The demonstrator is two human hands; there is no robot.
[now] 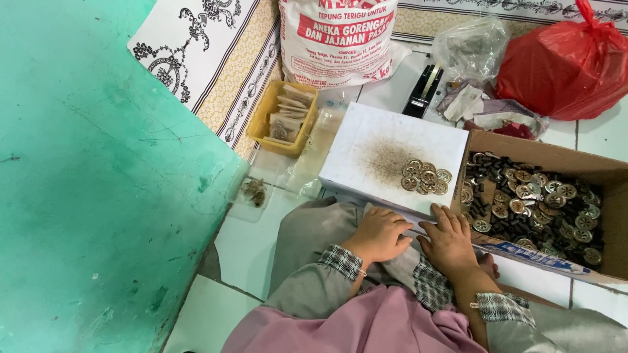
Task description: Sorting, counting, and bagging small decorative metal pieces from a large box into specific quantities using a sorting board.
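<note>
Left hand (pixel 378 234) and right hand (pixel 449 240) rest side by side, fingers curled, at the near edge of a white board (pixel 366 140); whether either pinches anything I cannot tell. A small cluster of metal discs (pixel 425 176) sits on the board. Far more remain in the cardboard box (pixel 543 157) at right, so most work looks left.

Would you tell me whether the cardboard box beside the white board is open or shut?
Open: the cardboard box shows round metal buttons inside.
</note>
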